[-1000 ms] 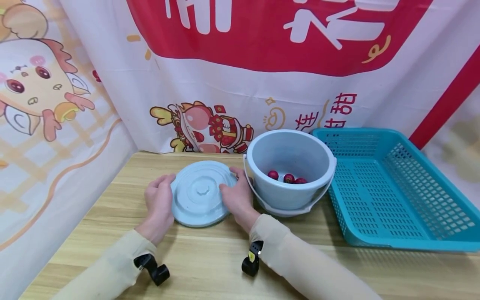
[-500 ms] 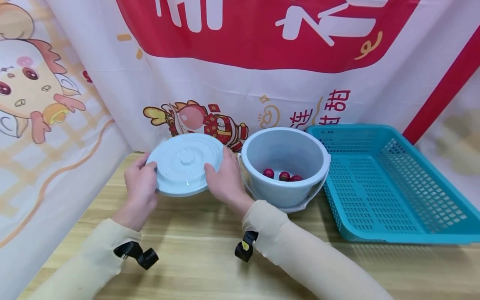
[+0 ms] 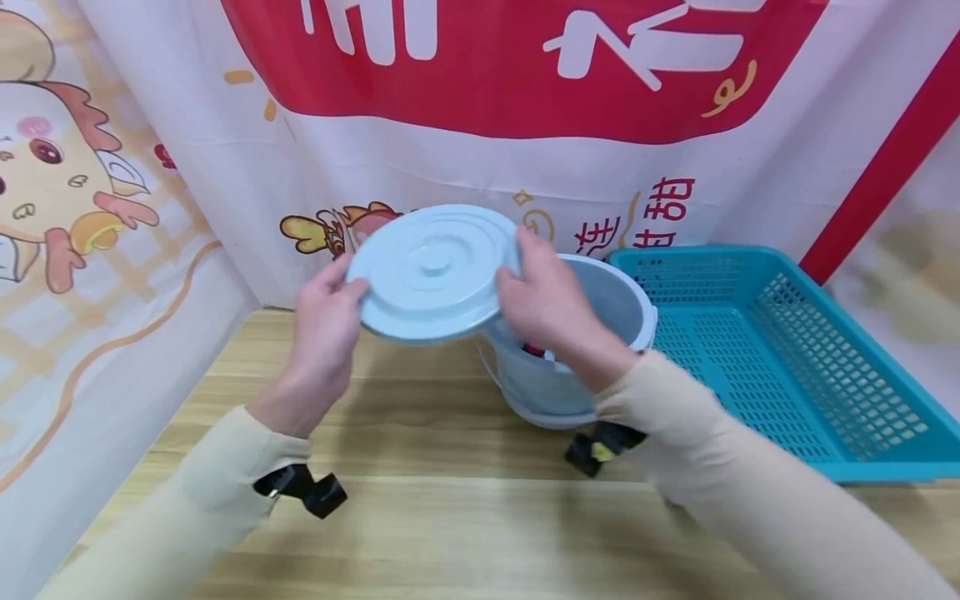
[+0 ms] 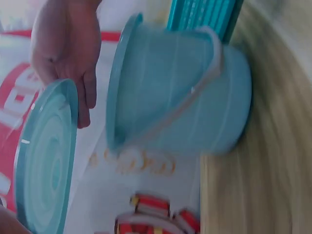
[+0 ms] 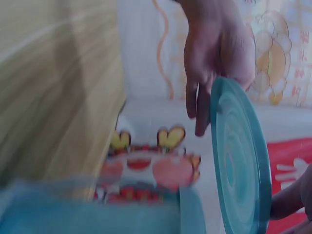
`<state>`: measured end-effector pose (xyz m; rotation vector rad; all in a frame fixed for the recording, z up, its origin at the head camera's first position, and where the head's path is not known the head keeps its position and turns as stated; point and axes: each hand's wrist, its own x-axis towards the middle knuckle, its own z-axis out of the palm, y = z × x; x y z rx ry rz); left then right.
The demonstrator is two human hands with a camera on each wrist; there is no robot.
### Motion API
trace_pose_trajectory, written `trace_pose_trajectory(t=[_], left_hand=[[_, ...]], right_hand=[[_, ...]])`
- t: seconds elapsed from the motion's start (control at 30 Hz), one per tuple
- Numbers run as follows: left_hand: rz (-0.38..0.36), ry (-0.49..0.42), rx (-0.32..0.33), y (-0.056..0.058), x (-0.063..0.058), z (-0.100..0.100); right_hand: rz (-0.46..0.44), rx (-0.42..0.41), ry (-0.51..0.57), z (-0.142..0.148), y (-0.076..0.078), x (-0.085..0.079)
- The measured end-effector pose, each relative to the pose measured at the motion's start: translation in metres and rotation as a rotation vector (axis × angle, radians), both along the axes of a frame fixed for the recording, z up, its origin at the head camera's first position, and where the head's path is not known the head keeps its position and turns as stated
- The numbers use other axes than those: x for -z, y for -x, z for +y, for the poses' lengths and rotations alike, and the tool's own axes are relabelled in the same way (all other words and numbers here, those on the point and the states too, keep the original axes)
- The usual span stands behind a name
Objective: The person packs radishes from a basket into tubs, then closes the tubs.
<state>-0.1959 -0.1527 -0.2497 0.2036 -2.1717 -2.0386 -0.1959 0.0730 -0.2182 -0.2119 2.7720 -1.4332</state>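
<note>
A round pale blue lid (image 3: 435, 271) with a small centre knob is held up in the air above the table, tilted slightly. My left hand (image 3: 322, 333) pinches its left edge, thumb on top and fingers beneath. Its right edge is gripped the same way by my right hand (image 3: 551, 300). Behind my right hand stands the matching bucket (image 3: 547, 387), upright, its mouth uncovered and partly hidden by that hand and the lid. Inside the bucket a dark red round item (image 3: 533, 349) shows. In the left wrist view the bucket (image 4: 175, 92) stands apart from the lid (image 4: 46, 158).
A teal perforated plastic basket (image 3: 780, 375) sits right of the bucket on the wooden table (image 3: 442, 525). Printed cloth (image 3: 450, 167) hangs behind the table, and another patterned cloth (image 3: 112, 350) lines the left side.
Both hands have raised the lid off the table, then carried it rightward toward the bucket, whose mouth it now partly overlaps in the head view. Bucket and basket stay put.
</note>
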Motion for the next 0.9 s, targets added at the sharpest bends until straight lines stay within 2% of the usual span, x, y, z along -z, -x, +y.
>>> trace_pose_trajectory(t=[0.17,0.4,0.63,0.77,0.9], left_hand=[[-0.037,0.07,0.144,0.001,0.009,0.043],[-0.082,0.18,0.263,0.0,0.02,0.085],[-0.09,0.319,0.287,-0.004,0.03,0.094],[-0.085,0.378,0.297,-0.006,0.035,0.092],[-0.062,0.436,0.335,-0.004,0.038,0.087]], right_hand=[[-0.102,0.063,-0.143,0.056,0.003,-0.002],[-0.196,0.101,-0.295,0.109,0.005,0.019],[-0.253,0.062,-0.353,0.128,0.006,0.031],[-0.249,0.043,-0.379,0.13,0.003,0.035],[-0.233,0.021,-0.432,0.135,0.003,0.035]])
